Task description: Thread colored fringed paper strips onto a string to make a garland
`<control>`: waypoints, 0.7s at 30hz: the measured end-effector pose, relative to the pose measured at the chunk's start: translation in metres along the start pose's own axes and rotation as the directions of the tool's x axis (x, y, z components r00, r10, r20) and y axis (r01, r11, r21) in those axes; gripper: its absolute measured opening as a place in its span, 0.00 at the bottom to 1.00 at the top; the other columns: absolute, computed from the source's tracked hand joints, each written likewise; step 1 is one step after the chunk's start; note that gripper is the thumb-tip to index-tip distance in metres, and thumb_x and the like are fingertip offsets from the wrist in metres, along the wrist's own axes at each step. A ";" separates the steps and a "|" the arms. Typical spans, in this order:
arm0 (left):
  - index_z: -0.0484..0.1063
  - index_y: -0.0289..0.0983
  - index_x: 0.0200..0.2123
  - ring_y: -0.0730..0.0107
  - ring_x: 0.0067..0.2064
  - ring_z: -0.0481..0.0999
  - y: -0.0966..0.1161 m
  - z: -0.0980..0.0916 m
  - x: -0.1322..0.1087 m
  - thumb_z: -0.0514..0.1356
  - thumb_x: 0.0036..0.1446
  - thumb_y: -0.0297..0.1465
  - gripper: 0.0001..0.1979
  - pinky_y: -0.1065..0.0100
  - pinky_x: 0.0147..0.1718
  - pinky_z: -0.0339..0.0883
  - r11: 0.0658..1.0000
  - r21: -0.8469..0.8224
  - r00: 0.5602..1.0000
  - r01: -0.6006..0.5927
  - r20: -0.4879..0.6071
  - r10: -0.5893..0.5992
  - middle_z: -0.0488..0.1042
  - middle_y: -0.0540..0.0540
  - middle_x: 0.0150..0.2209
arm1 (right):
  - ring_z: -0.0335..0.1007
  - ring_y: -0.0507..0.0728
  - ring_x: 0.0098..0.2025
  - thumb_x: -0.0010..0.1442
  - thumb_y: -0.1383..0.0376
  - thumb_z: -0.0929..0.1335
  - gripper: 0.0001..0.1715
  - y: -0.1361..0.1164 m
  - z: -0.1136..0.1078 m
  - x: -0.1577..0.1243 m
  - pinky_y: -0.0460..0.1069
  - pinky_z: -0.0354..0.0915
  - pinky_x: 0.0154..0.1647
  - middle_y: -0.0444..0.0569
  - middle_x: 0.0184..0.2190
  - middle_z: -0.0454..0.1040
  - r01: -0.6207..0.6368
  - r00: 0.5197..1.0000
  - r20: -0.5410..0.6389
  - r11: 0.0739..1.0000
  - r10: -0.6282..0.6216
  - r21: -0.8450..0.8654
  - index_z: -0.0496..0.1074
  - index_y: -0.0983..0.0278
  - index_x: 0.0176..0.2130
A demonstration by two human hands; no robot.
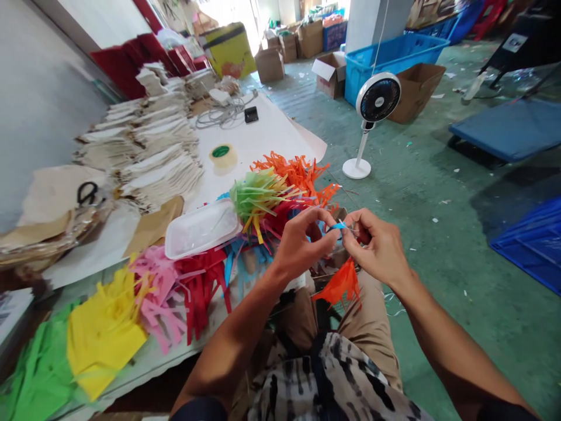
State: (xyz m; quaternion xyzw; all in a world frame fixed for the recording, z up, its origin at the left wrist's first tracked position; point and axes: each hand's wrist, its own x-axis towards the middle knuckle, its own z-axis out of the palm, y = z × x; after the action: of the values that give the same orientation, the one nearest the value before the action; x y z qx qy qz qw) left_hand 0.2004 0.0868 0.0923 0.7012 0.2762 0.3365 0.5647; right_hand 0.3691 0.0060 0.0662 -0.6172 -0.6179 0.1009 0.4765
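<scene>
Between my two hands, above my lap, is a small blue paper strip (337, 226). My left hand (302, 237) pinches its left end between thumb and index finger. On the other end, the thumb and fingers of my right hand (374, 242) are closed. Just below hangs a fringed orange paper piece (340, 283); what holds it up is hard to make out. Left of my hands, a green and yellow fringed bundle (258, 194) lies by an orange fringe heap (293, 172). A white plastic tray (202, 228) rests on red fringed paper (204, 286).
Yellow paper (103, 330), pink fringe (158, 286) and green paper (44, 356) lie along the near table edge. Stacked white bundles (153, 140), a tape roll (221, 153) and scissors (87, 193) are farther back. A white fan (378, 98) stands at right, near a blue crate (357, 76).
</scene>
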 end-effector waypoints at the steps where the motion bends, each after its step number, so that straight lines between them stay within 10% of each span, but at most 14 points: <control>1: 0.75 0.36 0.35 0.79 0.27 0.65 0.000 -0.001 0.001 0.72 0.56 0.39 0.13 0.73 0.27 0.58 0.991 -0.101 0.995 0.086 0.066 -0.080 0.74 0.51 0.32 | 0.53 0.48 0.21 0.61 0.65 0.69 0.04 0.000 0.000 0.001 0.47 0.53 0.26 0.36 0.21 0.62 -0.005 1.000 -0.013 1.000 0.005 -0.001 0.72 0.61 0.39; 6: 0.74 0.35 0.34 0.80 0.25 0.66 -0.008 -0.006 0.002 0.74 0.53 0.45 0.20 0.74 0.27 0.59 0.886 -0.339 0.943 0.316 0.214 -0.254 0.70 0.53 0.26 | 0.54 0.49 0.22 0.63 0.63 0.69 0.03 -0.001 0.000 0.001 0.47 0.53 0.27 0.37 0.22 0.63 -0.062 0.998 -0.015 0.998 0.062 0.015 0.71 0.61 0.38; 21: 0.76 0.34 0.35 0.80 0.28 0.68 -0.026 0.001 0.000 0.72 0.58 0.43 0.18 0.73 0.30 0.63 0.867 -0.427 0.966 0.257 0.135 -0.220 0.79 0.47 0.34 | 0.59 0.49 0.25 0.76 0.60 0.64 0.13 -0.007 -0.008 -0.013 0.48 0.54 0.30 0.39 0.25 0.66 -0.003 0.997 0.077 0.999 0.001 0.033 0.69 0.61 0.38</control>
State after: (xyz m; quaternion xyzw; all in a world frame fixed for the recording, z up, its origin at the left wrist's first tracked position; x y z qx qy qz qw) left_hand 0.2012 0.0916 0.0672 0.5286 0.2540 0.2889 0.7568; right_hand 0.3675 -0.0104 0.0697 -0.6055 -0.6334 0.1354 0.4625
